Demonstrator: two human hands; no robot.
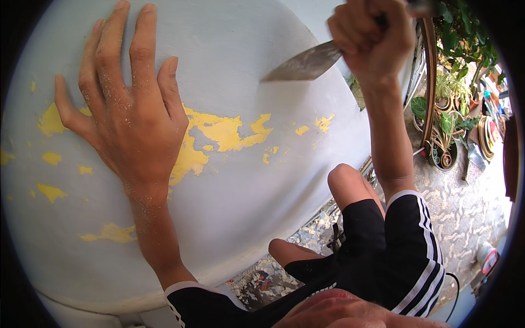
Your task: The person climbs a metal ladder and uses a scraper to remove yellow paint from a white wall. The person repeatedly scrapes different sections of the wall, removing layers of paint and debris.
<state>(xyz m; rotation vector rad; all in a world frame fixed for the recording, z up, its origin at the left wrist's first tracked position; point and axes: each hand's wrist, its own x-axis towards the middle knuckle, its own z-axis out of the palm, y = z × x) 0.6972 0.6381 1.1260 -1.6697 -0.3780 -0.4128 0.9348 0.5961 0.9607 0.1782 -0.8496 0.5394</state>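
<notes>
My left hand point(135, 110) lies flat with spread fingers on a pale grey painted wall point(254, 197); pale dust covers its back and wrist. Around it, irregular yellow patches point(221, 131) show where the grey coating is gone. My right hand point(373, 41), at the upper right, is closed around the handle of a metal putty knife point(307, 63). The blade points left over the grey surface, above the yellow patches. Whether its edge touches the wall cannot be told. The handle is mostly hidden by my fingers.
Paint flakes point(266, 283) litter the floor along the wall's foot, by my bent knees. To the right are potted plants point(445, 151), a brown curved post point(428, 82) and a patterned tiled floor point(443, 209). A round container point(487, 258) stands at the lower right.
</notes>
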